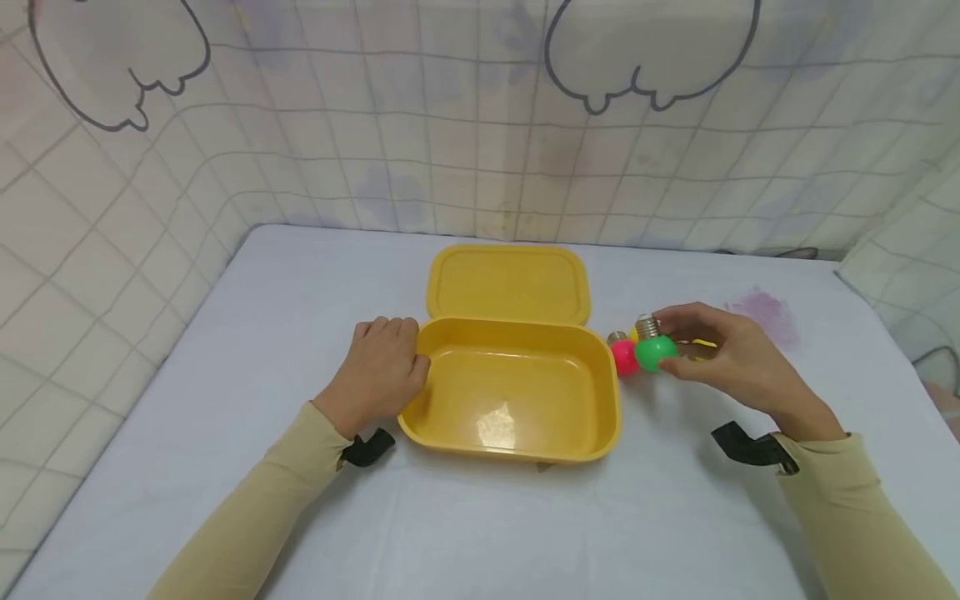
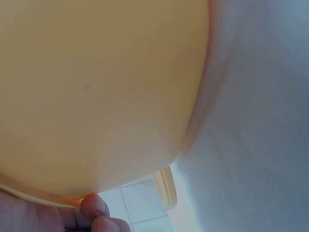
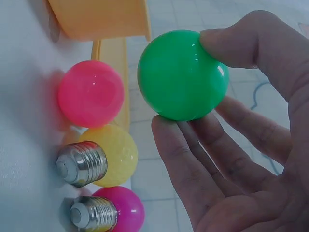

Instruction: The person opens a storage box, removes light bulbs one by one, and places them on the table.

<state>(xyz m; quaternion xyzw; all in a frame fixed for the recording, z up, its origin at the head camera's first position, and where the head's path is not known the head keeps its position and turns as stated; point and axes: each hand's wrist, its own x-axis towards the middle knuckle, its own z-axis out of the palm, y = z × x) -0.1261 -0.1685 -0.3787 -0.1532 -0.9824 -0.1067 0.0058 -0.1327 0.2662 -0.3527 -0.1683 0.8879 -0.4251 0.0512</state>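
Note:
My left hand (image 1: 381, 368) grips the left rim of a yellow plastic box (image 1: 525, 383), which stands uncovered with nothing inside. In the left wrist view its fingertips (image 2: 94, 205) curl at the box's rim. Beside the box's right end, my right hand (image 1: 738, 362) pinches a green light bulb (image 1: 655, 353) between thumb and fingers, its metal screw base pointing up and away. The right wrist view shows the green bulb raised off the table. Near it lie a pink-red bulb (image 3: 91, 94), a yellow bulb (image 3: 118, 157) and a magenta bulb (image 3: 129, 209).
Directly behind the box lies its flat yellow lid (image 1: 510, 283). A white cloth covers the table (image 1: 480, 533), with a purple stain (image 1: 767, 315) at the right. Behind it hangs a grid-patterned curtain (image 1: 465, 150). Dark cables (image 1: 797, 252) show at the back right edge.

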